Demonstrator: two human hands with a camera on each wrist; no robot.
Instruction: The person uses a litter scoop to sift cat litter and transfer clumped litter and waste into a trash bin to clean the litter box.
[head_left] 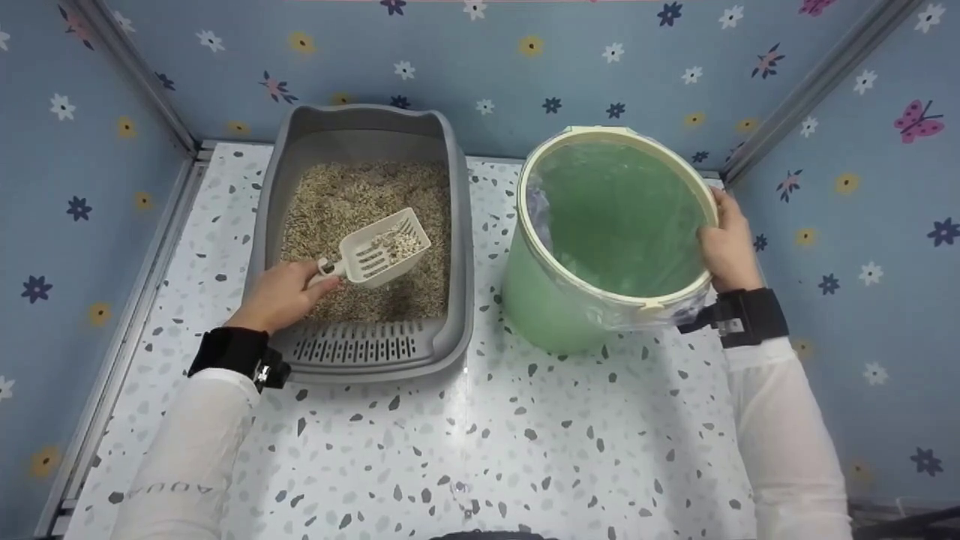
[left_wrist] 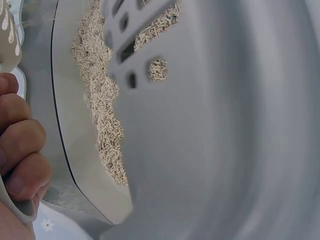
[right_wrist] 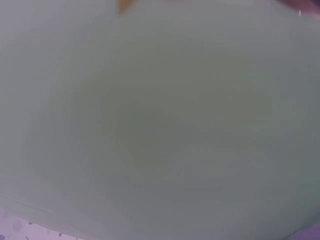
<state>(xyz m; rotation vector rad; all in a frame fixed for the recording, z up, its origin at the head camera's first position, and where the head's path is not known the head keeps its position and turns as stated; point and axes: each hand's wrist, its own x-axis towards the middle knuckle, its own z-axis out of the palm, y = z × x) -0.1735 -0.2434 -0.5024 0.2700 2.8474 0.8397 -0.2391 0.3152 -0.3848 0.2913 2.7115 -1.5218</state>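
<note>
My left hand (head_left: 281,294) grips the handle of a pale slotted litter scoop (head_left: 379,247), held above the litter. A small heap of pellets lies in the scoop's far end. Below it, a grey litter box (head_left: 459,262) contains brown pellet litter (head_left: 337,195). The left wrist view shows the curled fingers (left_wrist: 25,135) round the handle beside the box's blurred grey rim. My right hand (head_left: 731,244) holds the cream rim of a green bin (head_left: 555,300) lined with a clear bag, thumb over the rim. The bin's pale side fills the right wrist view.
The box and bin stand side by side on a speckled white surface (head_left: 465,442). Blue flowered panels (head_left: 510,75) rise behind and on both sides, with metal strips along their joins. A perforated ledge (head_left: 360,345) forms the box's near end.
</note>
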